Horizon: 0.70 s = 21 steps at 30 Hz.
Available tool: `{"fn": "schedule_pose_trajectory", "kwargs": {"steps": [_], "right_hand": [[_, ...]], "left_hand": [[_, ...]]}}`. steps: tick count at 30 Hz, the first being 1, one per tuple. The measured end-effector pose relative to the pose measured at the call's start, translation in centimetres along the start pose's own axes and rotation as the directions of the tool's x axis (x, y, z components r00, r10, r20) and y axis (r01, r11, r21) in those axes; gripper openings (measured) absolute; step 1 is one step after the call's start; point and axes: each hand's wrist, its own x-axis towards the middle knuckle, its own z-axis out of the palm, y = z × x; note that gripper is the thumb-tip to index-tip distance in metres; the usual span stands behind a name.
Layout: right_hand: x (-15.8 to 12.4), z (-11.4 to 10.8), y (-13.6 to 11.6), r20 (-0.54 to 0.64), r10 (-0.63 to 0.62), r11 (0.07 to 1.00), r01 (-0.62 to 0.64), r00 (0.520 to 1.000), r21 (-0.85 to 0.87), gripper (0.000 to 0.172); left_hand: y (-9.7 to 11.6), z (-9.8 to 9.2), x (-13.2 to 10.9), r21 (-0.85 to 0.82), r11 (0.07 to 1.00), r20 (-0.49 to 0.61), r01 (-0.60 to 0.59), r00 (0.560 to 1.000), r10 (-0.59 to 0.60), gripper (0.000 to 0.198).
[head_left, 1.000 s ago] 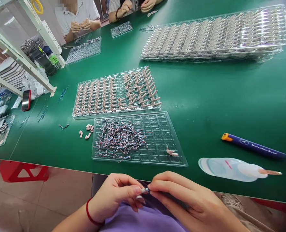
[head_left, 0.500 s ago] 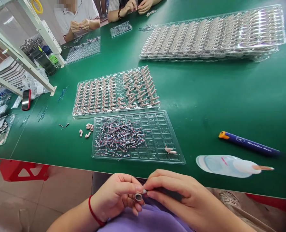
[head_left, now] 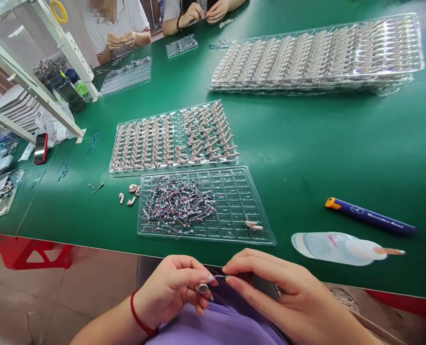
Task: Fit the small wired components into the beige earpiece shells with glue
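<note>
My left hand [head_left: 173, 292] and my right hand [head_left: 270, 292] meet over my lap, below the front edge of the green table [head_left: 324, 153]. Both pinch a tiny wired part [head_left: 218, 277] between their fingertips. A small round silver piece [head_left: 202, 288] rests in my left fingers. Just ahead lies a clear gridded tray [head_left: 241, 191] with a heap of small wired components [head_left: 177, 203] and one pink earpiece shell [head_left: 253, 224]. Behind it a second tray [head_left: 173, 139] holds rows of pink shells.
A clear glue bottle [head_left: 337, 248] lies on its side at the right, with a blue pen-like tool [head_left: 371, 216] beyond. Stacked clear trays [head_left: 316, 55] fill the back right. Loose pink shells [head_left: 128, 194] lie left of the gridded tray. Two other people's hands [head_left: 121, 39] work at the far end.
My hands have drawn slightly apart, stretching the tiny wired part between them. The round silver piece in my left fingers came into view half a second ago and stays visible.
</note>
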Motion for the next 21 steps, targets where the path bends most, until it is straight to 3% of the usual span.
{"fn": "schedule_pose_trajectory", "kwargs": {"steps": [6,14,18,21], "right_hand": [[0.4,0.1,-0.6,-0.01,-0.049,0.998,0.048,0.999,-0.043,0.013],[0.0,-0.5,-0.7,-0.072,-0.136,0.984,0.126,0.988,-0.128,0.011],[-0.1,-0.7,-0.8,-0.078,-0.187,0.973,0.174,0.979,-0.149,0.011],[-0.1,-0.3,-0.7,-0.025,-0.2,0.974,0.196,0.98,-0.114,0.013]], "left_hand": [[-0.3,0.1,0.0,0.034,0.999,0.002,-0.022,1.0,0.022,0.032],[0.4,-1.0,-0.3,0.297,0.929,0.03,-0.221,0.975,0.222,0.031],[1.3,-1.1,-0.5,0.331,0.917,0.031,-0.221,0.974,0.224,0.034],[1.8,-0.9,-0.3,0.314,0.931,0.102,-0.189,0.981,0.165,0.036]]}}
